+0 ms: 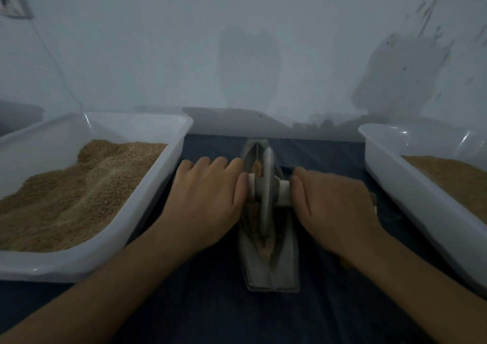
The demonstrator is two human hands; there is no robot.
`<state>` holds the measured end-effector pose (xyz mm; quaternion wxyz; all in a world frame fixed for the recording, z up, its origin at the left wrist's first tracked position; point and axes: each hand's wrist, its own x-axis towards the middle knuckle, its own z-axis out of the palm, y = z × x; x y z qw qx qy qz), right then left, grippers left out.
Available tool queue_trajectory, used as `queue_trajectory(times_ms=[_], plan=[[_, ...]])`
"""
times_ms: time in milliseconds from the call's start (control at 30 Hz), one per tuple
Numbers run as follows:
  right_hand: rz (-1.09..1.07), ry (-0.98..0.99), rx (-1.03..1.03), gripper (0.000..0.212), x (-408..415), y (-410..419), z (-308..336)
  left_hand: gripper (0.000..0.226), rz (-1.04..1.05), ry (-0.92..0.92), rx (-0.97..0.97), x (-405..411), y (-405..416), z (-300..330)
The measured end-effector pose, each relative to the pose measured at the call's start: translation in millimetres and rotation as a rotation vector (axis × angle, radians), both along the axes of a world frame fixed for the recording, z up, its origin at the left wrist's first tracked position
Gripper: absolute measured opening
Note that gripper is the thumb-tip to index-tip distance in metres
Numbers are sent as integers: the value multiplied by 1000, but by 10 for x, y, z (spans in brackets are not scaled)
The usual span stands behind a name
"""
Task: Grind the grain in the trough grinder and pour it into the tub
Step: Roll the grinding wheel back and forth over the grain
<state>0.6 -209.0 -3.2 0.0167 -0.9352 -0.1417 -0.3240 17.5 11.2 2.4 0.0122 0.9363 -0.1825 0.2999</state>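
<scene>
The grinder (268,241) lies between both tubs on the dark cloth. The left hand (208,198) and right hand (334,209) press flat, fingers straight, on the wheel's axle (283,192). The metal probably feels heavy and stiff; the grain (254,219) is loose.

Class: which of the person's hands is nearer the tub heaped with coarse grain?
Left. The left hand lies beside that tub, almost touching its wall; the right hand is beyond the grinding wheel.

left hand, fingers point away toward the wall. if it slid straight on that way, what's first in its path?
Probably nothing close. The left hand lies between the left tub and the trough grinder; ahead shows only dark cloth, then the pale ledge below the wall. Depth is unclear, so it might graze the tub's corner.
</scene>
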Motion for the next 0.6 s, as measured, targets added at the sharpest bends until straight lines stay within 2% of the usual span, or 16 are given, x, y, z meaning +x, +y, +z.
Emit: queue_trajectory(times_ms=[67, 167, 267, 333, 433, 500, 600], plan=[[-95, 35, -110, 40, 306, 16, 49, 30, 42, 10, 68, 299, -51, -9], [-84, 99, -300, 25, 740, 56, 187, 20, 85, 130, 87, 686, -59, -14], [-43, 143, -354, 32, 860, 93, 301, 18, 88, 193, 49, 723, -30, -20], [-40, 101, -296, 24, 719, 109, 255, 24, 77, 115, 70, 550, -19, -49], [-56, 101, -67, 35, 360, 8, 57, 36, 64, 6, 10, 158, -48, -40], [-14, 72, 80, 33, 62, -38, -55, 36, 40, -58, -24, -97, -95, -14], [50, -24, 110, 30, -231, -58, -117, 34, 7, -101, -8, -279, -68, -31]])
